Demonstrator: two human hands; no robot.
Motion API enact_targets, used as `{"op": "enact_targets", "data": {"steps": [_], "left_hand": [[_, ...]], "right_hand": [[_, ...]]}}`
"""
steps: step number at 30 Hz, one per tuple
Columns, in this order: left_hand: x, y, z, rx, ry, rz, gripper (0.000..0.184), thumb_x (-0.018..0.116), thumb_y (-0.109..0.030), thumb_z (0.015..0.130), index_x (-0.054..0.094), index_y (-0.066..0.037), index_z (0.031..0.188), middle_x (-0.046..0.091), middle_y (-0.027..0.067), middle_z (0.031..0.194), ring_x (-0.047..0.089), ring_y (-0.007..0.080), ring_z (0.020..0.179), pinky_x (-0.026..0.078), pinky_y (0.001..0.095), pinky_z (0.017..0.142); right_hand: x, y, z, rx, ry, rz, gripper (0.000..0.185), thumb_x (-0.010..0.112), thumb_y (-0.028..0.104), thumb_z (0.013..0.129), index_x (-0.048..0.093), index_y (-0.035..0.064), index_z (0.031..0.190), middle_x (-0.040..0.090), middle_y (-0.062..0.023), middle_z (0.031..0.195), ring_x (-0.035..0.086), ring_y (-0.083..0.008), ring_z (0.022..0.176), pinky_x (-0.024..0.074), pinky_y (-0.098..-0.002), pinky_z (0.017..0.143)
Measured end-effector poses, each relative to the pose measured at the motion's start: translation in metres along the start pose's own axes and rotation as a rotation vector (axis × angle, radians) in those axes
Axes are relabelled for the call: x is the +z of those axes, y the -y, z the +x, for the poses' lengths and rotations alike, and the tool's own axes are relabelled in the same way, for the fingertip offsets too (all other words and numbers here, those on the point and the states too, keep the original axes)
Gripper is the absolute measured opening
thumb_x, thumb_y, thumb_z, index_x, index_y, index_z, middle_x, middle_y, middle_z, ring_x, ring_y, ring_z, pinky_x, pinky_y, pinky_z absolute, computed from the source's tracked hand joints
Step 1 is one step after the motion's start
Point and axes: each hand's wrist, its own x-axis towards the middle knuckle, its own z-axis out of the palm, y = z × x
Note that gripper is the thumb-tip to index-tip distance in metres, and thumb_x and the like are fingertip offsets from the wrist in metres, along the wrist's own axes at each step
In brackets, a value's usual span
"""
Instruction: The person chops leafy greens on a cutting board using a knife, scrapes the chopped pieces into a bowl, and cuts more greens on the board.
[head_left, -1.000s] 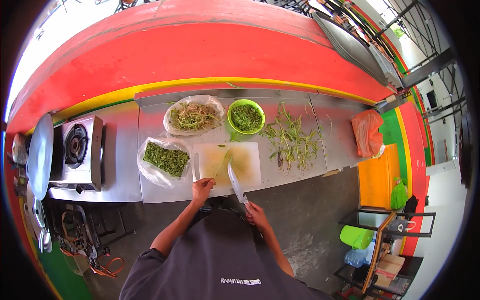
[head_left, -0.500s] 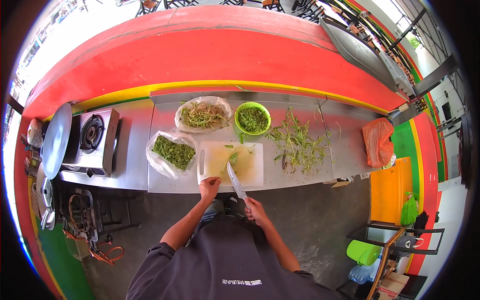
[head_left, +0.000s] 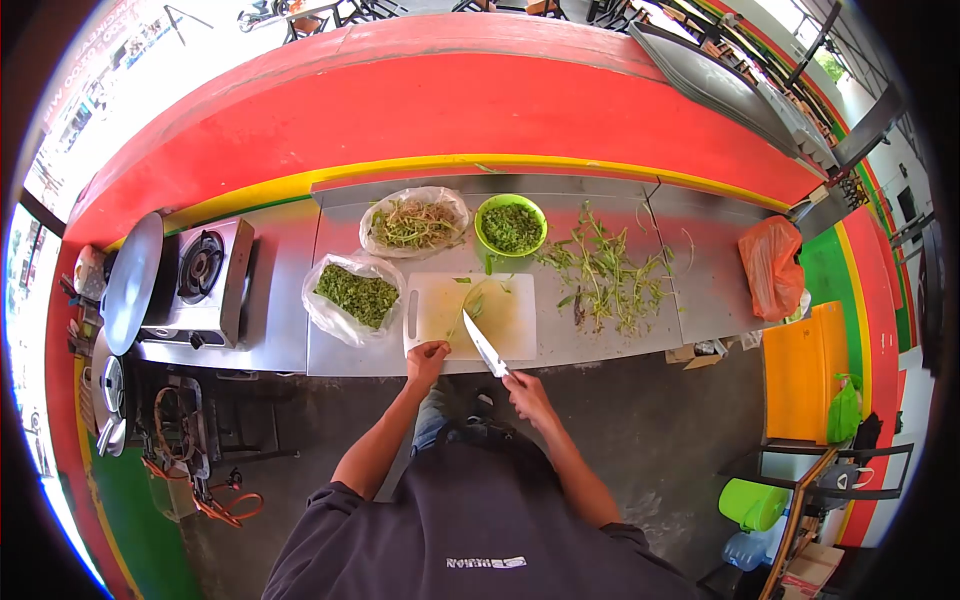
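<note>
My right hand (head_left: 530, 397) is wrapped round the handle of a kitchen knife (head_left: 487, 346), whose blade points up and left across the white cutting board (head_left: 520, 335). At the board's lower left corner, my left hand (head_left: 428, 363) is closed in a pinch on the end of a thin green stem (head_left: 461, 318). That stem runs up the board and passes near the knife tip. Small leaf bits lie along the board's upper part. Left of it stands a plastic bag of chopped greens (head_left: 356, 296). Behind are a bag of stems and roots (head_left: 413, 222) and a lime-green bowl of chopped greens (head_left: 511, 225).
Loose leafy stems (head_left: 610, 275) spread over the steel counter (head_left: 650, 338) to the right. An orange plastic bag (head_left: 771, 268) sits at the far right. A gas stove (head_left: 201, 270) and a large wok (head_left: 134, 283) stand at the left. A red wall (head_left: 450, 110) borders the back.
The knife tip has moved lower on the board, and the blade now slants more to the left. The stem lies lower and looks thinner. The whole view has shifted slightly.
</note>
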Motion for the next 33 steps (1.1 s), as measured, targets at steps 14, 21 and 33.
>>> {"op": "enact_targets", "data": {"steps": [14,21,33], "left_hand": [[0.006,-0.048,-0.012,-0.063,0.064,-0.388,0.033,0.073,-0.026,0.093,0.071,0.002,0.111,0.073,0.0068,0.099,0.063,0.0122,0.090,0.049,0.0283,0.088],[0.010,-0.016,0.011,-0.424,-0.002,-0.628,0.023,0.073,-0.026,0.093,0.072,-0.007,0.107,0.074,0.0008,0.100,0.066,0.0088,0.084,0.042,0.0228,0.062],[0.014,-0.010,0.003,-0.133,-0.127,0.051,0.026,0.069,-0.023,0.092,0.073,0.001,0.099,0.075,0.0111,0.088,0.073,0.0203,0.074,0.055,0.0351,0.064]], "right_hand": [[0.004,0.001,0.007,-0.217,-0.153,-0.279,0.035,0.058,0.035,0.100,0.068,0.0103,0.122,0.046,0.0030,0.059,0.041,-0.0074,0.044,0.0325,-0.0284,0.040],[-0.005,-0.011,-0.002,-0.165,-0.036,-0.083,0.033,0.059,0.036,0.101,0.065,0.0132,0.125,0.045,0.0062,0.064,0.036,-0.0032,0.047,0.0283,-0.0232,0.040],[-0.003,-0.043,-0.020,-0.043,0.088,0.099,0.033,0.058,0.033,0.103,0.062,0.0146,0.129,0.039,0.0084,0.063,0.033,-0.0020,0.048,0.0262,-0.0216,0.041]]}}
